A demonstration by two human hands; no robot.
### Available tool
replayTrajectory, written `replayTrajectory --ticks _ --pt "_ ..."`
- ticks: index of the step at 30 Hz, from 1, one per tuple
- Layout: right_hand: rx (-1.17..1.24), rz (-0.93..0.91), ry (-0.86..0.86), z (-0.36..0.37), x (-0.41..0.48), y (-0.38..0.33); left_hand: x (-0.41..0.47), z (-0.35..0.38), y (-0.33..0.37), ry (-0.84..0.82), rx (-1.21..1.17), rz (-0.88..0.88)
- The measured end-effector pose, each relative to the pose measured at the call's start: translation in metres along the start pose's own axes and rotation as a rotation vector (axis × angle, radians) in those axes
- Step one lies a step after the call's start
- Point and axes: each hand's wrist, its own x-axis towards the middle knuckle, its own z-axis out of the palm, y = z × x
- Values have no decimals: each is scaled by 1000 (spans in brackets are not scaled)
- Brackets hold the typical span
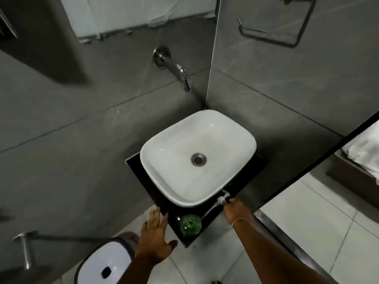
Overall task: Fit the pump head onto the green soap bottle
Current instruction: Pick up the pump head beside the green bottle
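The green soap bottle (190,224) stands upright on the black counter (141,173) near its front corner, its neck uncovered. The white pump head (223,197) with its long dip tube lies on the counter to the right, the tube's end pointing toward the bottle. My right hand (236,209) has its fingers closed on the pump head beside the basin. My left hand (156,238) hovers flat with fingers apart at the counter's front left edge, just left of the bottle, holding nothing.
A white basin (170,191) fills most of the counter, with a chrome wall tap (180,73) above it. A white bin (104,261) stands on the floor at the lower left. Grey tiled walls meet behind the basin; a dark frame edge runs on the right.
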Motion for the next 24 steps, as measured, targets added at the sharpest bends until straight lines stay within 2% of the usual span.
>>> replayTrajectory --ticks 6,13,16,18,20,24 --pt "177 196 -110 15 23 -5 9 24 21 -5 -168 -41" --pt "395 342 -103 29 41 -11 24 26 21 98 -297 -23" --pt "602 363 -100 26 36 -9 26 26 21 91 -294 -13" --pt "634 324 -49 17 23 -5 27 27 20 88 -293 -11" --pt "626 229 88 6 2 2 28 28 19 89 -291 -4" --pt "751 -75 302 -13 -57 10 28 27 19 70 -262 3"
